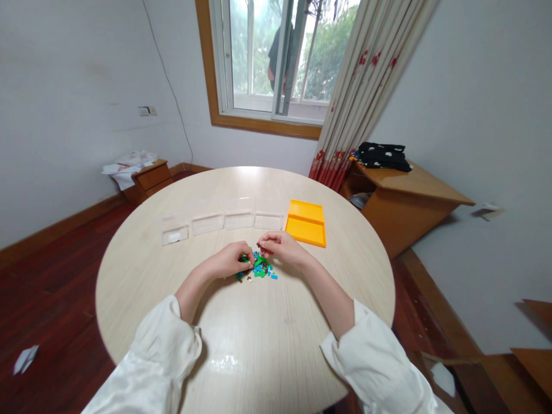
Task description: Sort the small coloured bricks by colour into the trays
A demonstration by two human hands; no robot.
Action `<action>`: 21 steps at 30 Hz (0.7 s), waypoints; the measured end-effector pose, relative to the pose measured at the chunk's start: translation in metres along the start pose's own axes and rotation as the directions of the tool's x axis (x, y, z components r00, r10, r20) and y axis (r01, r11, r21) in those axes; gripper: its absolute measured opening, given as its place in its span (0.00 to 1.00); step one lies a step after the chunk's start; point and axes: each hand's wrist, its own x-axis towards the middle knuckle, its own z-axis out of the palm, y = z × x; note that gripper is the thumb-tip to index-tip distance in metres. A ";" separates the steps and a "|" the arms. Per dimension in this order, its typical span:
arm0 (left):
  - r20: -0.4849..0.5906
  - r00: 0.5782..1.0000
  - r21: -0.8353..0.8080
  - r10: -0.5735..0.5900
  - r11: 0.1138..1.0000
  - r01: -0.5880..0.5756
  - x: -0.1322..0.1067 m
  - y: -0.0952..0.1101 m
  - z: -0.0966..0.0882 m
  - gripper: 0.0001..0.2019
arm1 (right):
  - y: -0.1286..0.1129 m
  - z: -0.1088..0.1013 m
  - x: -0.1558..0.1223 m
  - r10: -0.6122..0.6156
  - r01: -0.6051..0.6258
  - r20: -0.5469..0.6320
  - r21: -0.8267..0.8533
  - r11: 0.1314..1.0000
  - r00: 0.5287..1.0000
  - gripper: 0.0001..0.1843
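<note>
A small heap of tiny green, blue and brown building pieces (261, 269) lies on the round pale wooden table (241, 345). My left hand (230, 260) rests on the heap's left side with its fingers curled around some pieces. My right hand (280, 248) sits just above the heap's right side, fingertips pinched together on something too small to name. Both arms wear white sleeves.
Behind the heap stand several clear plastic boxes (207, 223) in a row and an open yellow tray (306, 223) to their right. Past the table are a window, a curtain, a wooden desk (405, 198) with dark clothing, and a low cabinet (149, 177) at left.
</note>
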 end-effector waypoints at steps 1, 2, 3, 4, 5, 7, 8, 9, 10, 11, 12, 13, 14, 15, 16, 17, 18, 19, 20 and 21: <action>-0.007 1.000 0.007 -0.011 1.000 0.011 0.000 0.000 0.000 0.05 | 0.000 0.000 0.000 0.000 0.000 0.001 0.008 1.000 1.000 0.13; -0.013 1.000 0.011 -0.021 1.000 0.021 0.000 0.000 -0.001 0.05 | -0.001 0.000 0.000 0.003 -0.003 0.003 0.012 1.000 1.000 0.13; -0.015 0.999 0.013 -0.028 1.000 0.028 0.000 0.000 -0.001 0.06 | -0.001 0.000 0.000 0.008 -0.008 0.004 0.012 1.000 1.000 0.13; -0.013 0.999 0.013 -0.032 0.999 0.032 0.000 0.001 -0.002 0.06 | -0.001 0.000 -0.001 0.014 -0.014 0.006 0.007 1.000 1.000 0.14; -0.006 0.999 0.011 -0.034 0.999 0.034 -0.001 0.001 -0.002 0.06 | -0.001 0.000 -0.001 0.021 -0.021 0.010 -0.002 1.000 1.000 0.14; 0.013 0.999 0.007 -0.036 0.999 0.036 -0.001 0.003 -0.003 0.06 | 0.000 0.000 -0.001 0.033 -0.033 0.016 -0.019 0.999 0.999 0.14; 0.018 0.999 0.007 -0.038 0.999 0.037 -0.001 0.004 -0.003 0.06 | 0.000 0.000 -0.001 0.038 -0.038 0.017 -0.026 0.999 0.999 0.14; 0.017 0.999 0.007 -0.039 0.999 0.039 -0.001 0.005 -0.003 0.06 | 0.001 0.000 -0.001 0.044 -0.043 0.016 -0.032 0.999 0.999 0.14; 0.013 0.999 0.005 -0.039 0.999 0.039 -0.001 0.006 -0.003 0.05 | 0.002 0.000 -0.001 0.051 -0.050 0.014 -0.038 0.998 0.999 0.14; 0.007 0.999 0.001 -0.039 0.999 0.039 -0.001 0.006 -0.003 0.05 | 0.002 0.000 -0.001 0.057 -0.057 0.011 -0.042 0.998 0.998 0.15; 0.000 0.999 -0.006 -0.040 0.999 0.040 -0.001 0.007 -0.003 0.04 | 0.003 0.000 -0.001 0.062 -0.061 0.007 -0.045 0.997 0.998 0.15; -0.005 0.999 -0.018 -0.048 0.999 0.048 -0.001 0.007 -0.004 0.04 | 0.004 0.000 -0.001 0.064 -0.064 0.002 -0.045 0.997 0.998 0.16; -0.007 0.998 -0.035 -0.065 0.997 0.065 -0.001 0.007 -0.004 0.04 | 0.004 -0.001 0.000 0.064 -0.064 -0.002 -0.041 0.997 0.998 0.16; -0.008 0.996 -0.053 -0.089 0.995 0.089 -0.001 0.007 -0.004 0.04 | 0.005 -0.001 0.000 0.061 -0.061 -0.008 -0.033 0.998 0.998 0.17; -0.010 0.993 -0.073 -0.115 0.991 0.114 -0.001 0.006 -0.004 0.05 | 0.005 -0.001 0.000 0.056 -0.056 -0.015 -0.021 0.998 0.998 0.17; -0.018 0.991 -0.099 -0.136 0.986 0.134 -0.001 0.005 -0.005 0.06 | 0.005 -0.002 0.001 0.049 -0.049 -0.024 -0.008 0.999 0.999 0.18; -0.031 0.988 -0.133 -0.152 0.980 0.146 -0.001 0.005 -0.005 0.06 | 0.005 -0.002 0.001 0.042 -0.042 -0.033 0.005 0.999 0.999 0.19; -0.048 0.986 -0.177 -0.163 0.972 0.152 0.000 0.004 -0.005 0.06 | 0.004 -0.002 0.001 0.035 -0.035 -0.041 0.017 0.999 0.999 0.19; -0.070 0.983 -0.229 -0.170 0.962 0.150 0.000 0.004 -0.005 0.06 | 0.004 -0.002 0.001 0.029 -0.028 -0.046 0.030 0.999 0.999 0.20; -0.092 0.979 -0.286 -0.180 0.947 0.147 0.001 0.004 -0.005 0.06 | 0.003 -0.002 0.002 0.024 -0.022 -0.049 0.043 0.999 0.999 0.20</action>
